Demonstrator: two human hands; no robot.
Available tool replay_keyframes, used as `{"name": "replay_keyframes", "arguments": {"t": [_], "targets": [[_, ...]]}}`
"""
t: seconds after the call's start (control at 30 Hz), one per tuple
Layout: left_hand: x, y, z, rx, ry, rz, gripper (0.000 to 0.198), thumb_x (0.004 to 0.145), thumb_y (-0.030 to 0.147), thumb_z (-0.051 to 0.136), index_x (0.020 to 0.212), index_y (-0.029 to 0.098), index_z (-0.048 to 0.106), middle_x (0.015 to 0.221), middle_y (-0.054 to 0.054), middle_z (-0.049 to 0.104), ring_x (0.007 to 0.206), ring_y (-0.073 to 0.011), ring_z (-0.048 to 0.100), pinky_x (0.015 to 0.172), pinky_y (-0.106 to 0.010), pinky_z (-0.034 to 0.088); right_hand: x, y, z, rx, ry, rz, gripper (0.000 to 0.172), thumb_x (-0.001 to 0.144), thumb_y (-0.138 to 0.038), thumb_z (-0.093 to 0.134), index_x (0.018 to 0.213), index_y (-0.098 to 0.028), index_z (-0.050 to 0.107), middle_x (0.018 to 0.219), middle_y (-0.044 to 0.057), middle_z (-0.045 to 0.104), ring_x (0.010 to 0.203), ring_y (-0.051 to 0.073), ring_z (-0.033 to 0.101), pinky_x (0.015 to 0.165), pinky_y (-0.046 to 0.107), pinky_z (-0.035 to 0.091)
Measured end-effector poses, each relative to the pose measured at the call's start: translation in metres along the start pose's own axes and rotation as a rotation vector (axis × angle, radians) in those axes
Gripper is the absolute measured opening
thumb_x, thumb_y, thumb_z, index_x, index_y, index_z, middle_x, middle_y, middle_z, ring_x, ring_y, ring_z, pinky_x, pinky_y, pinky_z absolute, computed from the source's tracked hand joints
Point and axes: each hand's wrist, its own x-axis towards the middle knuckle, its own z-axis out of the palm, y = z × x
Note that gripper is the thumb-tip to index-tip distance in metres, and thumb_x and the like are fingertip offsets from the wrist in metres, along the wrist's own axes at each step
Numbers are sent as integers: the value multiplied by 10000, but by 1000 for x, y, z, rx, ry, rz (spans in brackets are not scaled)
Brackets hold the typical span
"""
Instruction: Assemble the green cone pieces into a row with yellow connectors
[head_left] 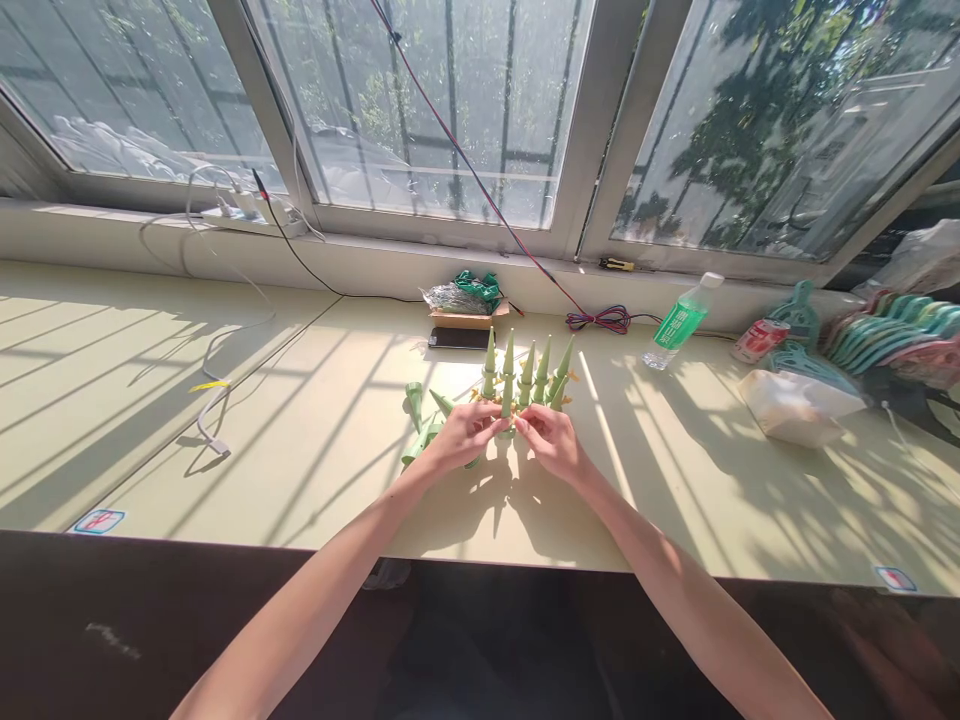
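Over the middle of the table point(315, 420), my left hand point(469, 435) is closed on a pale green pointed cone point(508, 392) that stands upright. My right hand point(551, 438) is closed at the right side of the same cone's lower part, its fingertips pinched near a small yellowish bit. Just behind my fingers stand several more green cones point(526, 372) in a cluster, with small yellow pieces point(574, 376) sticking out around them. Loose green cones point(414, 403) lie at the left of my left hand, partly hidden by it.
Behind the cones are a dark phone point(459, 338) and a small cardboard box point(480, 318). A green-labelled bottle point(679, 325), a coiled red and blue cable point(600, 319), a can point(761, 341) and a pile of hangers point(896, 335) stand rightward. A white cable point(214, 405) lies left.
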Motion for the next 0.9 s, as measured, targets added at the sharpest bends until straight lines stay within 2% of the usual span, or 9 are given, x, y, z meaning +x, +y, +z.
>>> {"name": "replay_keyframes", "arguments": {"t": [0.1, 0.23, 0.43, 0.7, 0.9], "targets": [[0, 1, -1, -34, -36, -55, 407, 971, 486, 570, 852, 132, 733, 661, -25, 591, 624, -134, 557, 519, -209, 442, 0, -1, -1, -53, -9, -53, 352, 942, -495, 539, 728, -216, 520, 612, -19, 488, 537, 124, 398, 531, 265, 316], [1, 0, -2, -59, -64, -85, 398, 966, 452, 570, 798, 126, 725, 660, -32, 609, 634, -142, 575, 531, -217, 448, 0, -1, -2, -82, -16, -109, 286, 949, -432, 526, 762, -216, 541, 663, -3, 527, 568, 134, 441, 561, 267, 365], [1, -1, -1, -87, -82, -111, 388, 957, 448, 578, 807, 119, 718, 679, -33, 610, 640, -138, 564, 526, -210, 431, 1, 1, -2, -98, -14, -120, 265, 944, -415, 525, 782, -213, 580, 698, 11, 560, 613, 147, 500, 597, 271, 416], [1, -3, -1, -64, -75, -102, 389, 956, 449, 577, 803, 123, 725, 690, -34, 616, 629, -131, 553, 519, -209, 426, 1, 3, -2, -121, -10, -128, 255, 953, -394, 517, 781, -213, 572, 684, 0, 535, 601, 141, 482, 592, 266, 400], [1, -2, -1, -66, -65, -98, 357, 950, 425, 581, 887, 122, 758, 718, -44, 649, 644, -138, 571, 529, -210, 447, 0, 5, -1, -114, -22, -109, 265, 957, -413, 514, 794, -213, 572, 695, 5, 553, 598, 141, 482, 582, 265, 393]]}}
